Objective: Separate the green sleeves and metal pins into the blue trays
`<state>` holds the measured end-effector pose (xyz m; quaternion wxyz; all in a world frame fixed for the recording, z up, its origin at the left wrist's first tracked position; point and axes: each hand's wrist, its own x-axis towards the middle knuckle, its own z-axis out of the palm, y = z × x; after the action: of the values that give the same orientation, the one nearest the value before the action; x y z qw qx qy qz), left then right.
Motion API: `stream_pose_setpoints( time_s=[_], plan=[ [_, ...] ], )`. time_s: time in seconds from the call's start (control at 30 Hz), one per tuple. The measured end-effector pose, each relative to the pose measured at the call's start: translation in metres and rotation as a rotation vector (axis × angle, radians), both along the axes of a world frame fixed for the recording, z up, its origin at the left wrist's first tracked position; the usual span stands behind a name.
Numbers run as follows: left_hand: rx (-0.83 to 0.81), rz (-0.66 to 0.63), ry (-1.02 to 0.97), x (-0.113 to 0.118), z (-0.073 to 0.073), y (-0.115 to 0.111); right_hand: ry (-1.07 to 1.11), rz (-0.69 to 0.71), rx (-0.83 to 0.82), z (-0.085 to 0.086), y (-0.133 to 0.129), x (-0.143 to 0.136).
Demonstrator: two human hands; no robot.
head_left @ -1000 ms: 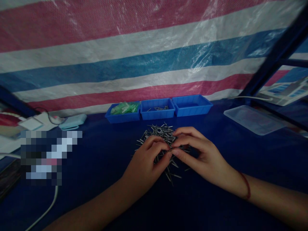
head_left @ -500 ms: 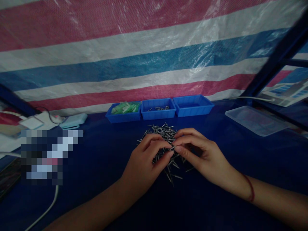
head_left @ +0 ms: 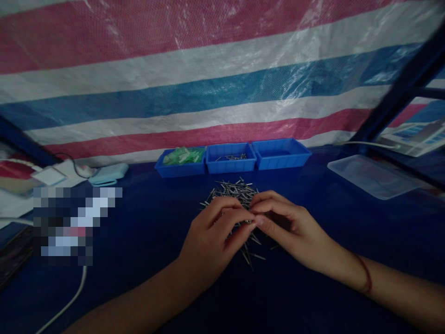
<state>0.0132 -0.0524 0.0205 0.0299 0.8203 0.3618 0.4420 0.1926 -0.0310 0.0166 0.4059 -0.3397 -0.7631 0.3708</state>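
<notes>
Change: left hand (head_left: 208, 236) has drawn its fingers narrower, small metal piece (head_left: 248, 221) between them, seemingly for finer handling | right hand (head_left: 308, 236): fingers narrow, grip cannot tell | metal pins (head_left: 236, 188): heap beneath, on blue bench (head_left: 139, 232) | behind: blue bins (head_left: 231, 165), striped tarpaulin (head_left: 208, 55)

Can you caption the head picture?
Bare left hand and right hand meet over thin silvery metal pins on a blue table.

Shows left hand (head_left: 208, 236) and right hand (head_left: 297, 229) touching at fingertips over metal pin pile (head_left: 232, 189); small metal piece (head_left: 248, 221) in left pinch. From pile: green-packet bin (head_left: 182, 171) at 11 o'clock, pin bin (head_left: 231, 167) at 12, third bin (head_left: 284, 161) at 1, clear plastic sheet (head_left: 375, 177) near 3.
</notes>
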Motion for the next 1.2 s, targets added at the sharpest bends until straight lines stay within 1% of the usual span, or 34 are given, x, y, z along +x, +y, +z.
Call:
stream_pose_setpoints(
  time_s=[0.13,0.27,0.43,0.5,0.53,0.63,0.77,0.83,0.9,0.93,1.0,1.1,1.2],
  plan=[
    [-0.021,0.019,0.013,-0.001,-0.001,0.001,0.027,-0.030,0.010,0.000,0.000,0.001],
    [-0.023,0.023,-0.005,-0.002,-0.003,0.004,0.048,-0.064,0.063,0.002,-0.002,0.001],
    [-0.068,-0.008,0.025,-0.002,-0.004,0.005,-0.044,-0.043,0.264,0.007,-0.005,0.004],
    [-0.097,0.014,0.039,-0.003,-0.005,0.005,-0.090,-0.062,0.343,0.011,-0.003,0.005],
    [-0.112,0.041,0.037,-0.003,-0.005,0.004,-0.104,-0.093,0.373,0.014,0.000,0.005],
    [-0.138,0.119,0.006,-0.007,-0.006,0.006,-0.111,-0.235,0.450,0.025,0.022,0.002],
    [-0.149,0.140,-0.002,-0.017,-0.008,0.014,-0.141,-0.410,0.581,0.035,0.075,-0.009],
    [-0.165,0.131,0.024,-0.022,-0.009,0.020,-0.243,-0.441,0.639,0.035,0.100,-0.014],
    [-0.181,0.121,0.067,-0.026,-0.009,0.023,-0.378,-0.458,0.672,0.029,0.114,-0.017],
    [-0.185,0.113,0.092,-0.028,-0.009,0.024,-0.429,-0.457,0.670,0.026,0.115,-0.017],
    [-0.189,0.097,0.138,-0.029,-0.009,0.025,-0.488,-0.435,0.655,0.018,0.106,-0.012],
    [-0.203,0.060,0.195,-0.027,-0.009,0.022,-0.507,-0.363,0.633,0.009,0.078,0.000],
    [-0.227,0.029,0.248,-0.022,-0.009,0.019,-0.463,-0.330,0.554,0.003,0.054,0.013]
  ],
)
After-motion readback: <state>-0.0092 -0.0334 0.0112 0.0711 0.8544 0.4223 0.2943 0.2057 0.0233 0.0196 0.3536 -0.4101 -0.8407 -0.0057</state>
